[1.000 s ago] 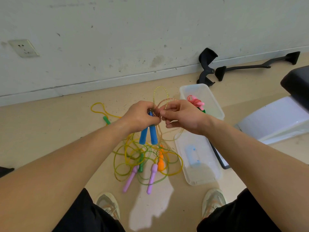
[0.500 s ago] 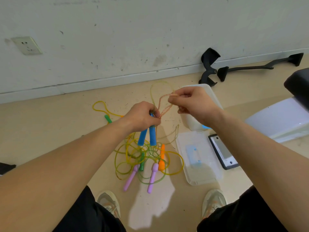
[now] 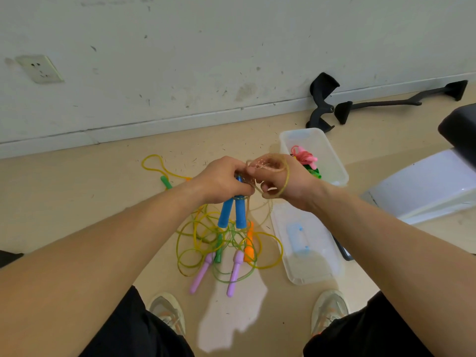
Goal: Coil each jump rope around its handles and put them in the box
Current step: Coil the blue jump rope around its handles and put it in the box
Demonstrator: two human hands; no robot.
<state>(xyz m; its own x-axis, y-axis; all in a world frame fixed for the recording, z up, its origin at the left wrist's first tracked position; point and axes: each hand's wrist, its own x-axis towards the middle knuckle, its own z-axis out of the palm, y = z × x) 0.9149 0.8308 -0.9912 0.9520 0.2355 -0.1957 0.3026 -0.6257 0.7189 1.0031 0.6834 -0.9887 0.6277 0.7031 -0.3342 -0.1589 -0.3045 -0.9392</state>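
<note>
The left hand (image 3: pixel 221 180) gripped the two blue handles (image 3: pixel 233 215) by their tops, and the right hand (image 3: pixel 286 181), touching it, pinched the pale cord (image 3: pixel 286 173), one loop slung round its back. Both hung above the tangle of ropes (image 3: pixel 206 243) on the tan floor (image 3: pixel 77 197). Just right stood the clear box (image 3: pixel 332 161), a pink coil inside, with its lid (image 3: pixel 306 243) flat towards the feet and a scuffed wall (image 3: pixel 180 60) behind.
</note>
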